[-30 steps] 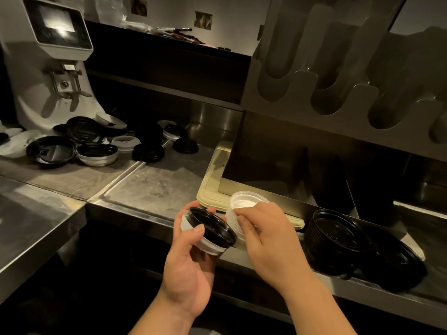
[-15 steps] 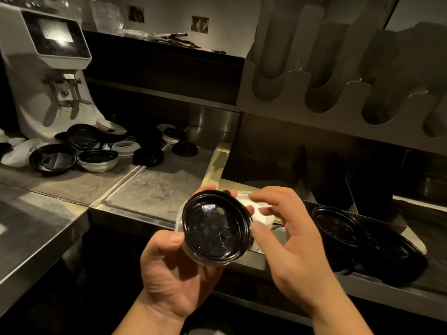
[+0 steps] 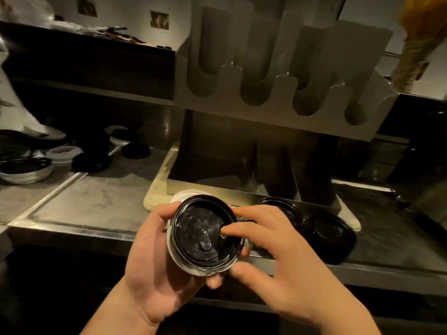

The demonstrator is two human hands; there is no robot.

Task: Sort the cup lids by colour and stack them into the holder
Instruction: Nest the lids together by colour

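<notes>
The head camera looks down on a dim, brushed steel counter (image 3: 92,201), scuffed and dull. Just below frame centre, the left hand (image 3: 154,262) is wrapped round a white lid (image 3: 183,264), thumb at the 10 o'clock edge and fingertips curling up under 6 o'clock. Only a thin matte rim of it shows, so it may be more than one lid. Nested on it is a round, glossy black lid (image 3: 204,234), its recessed face turned toward the camera, with a raised rim and a small nub near 6 o'clock.

The right hand (image 3: 285,257) comes in from 4 o'clock. Its forefinger tip (image 3: 225,229) presses into the lid's hollow at 3 o'clock, and its thumb sits against the rim at 5 o'clock, pinching the black lid between them.

Behind the hands lies a flat cream tray (image 3: 157,189) with rounded corners. At 3 o'clock from the held lids, two black stacks (image 3: 331,235) rest on it. At 12 o'clock hangs the grey holder (image 3: 278,100), a smooth slanted panel cut into deep U-shaped slots. At 9 o'clock, well apart, loose lids (image 3: 89,163) in black and white lie scattered on the steel.
</notes>
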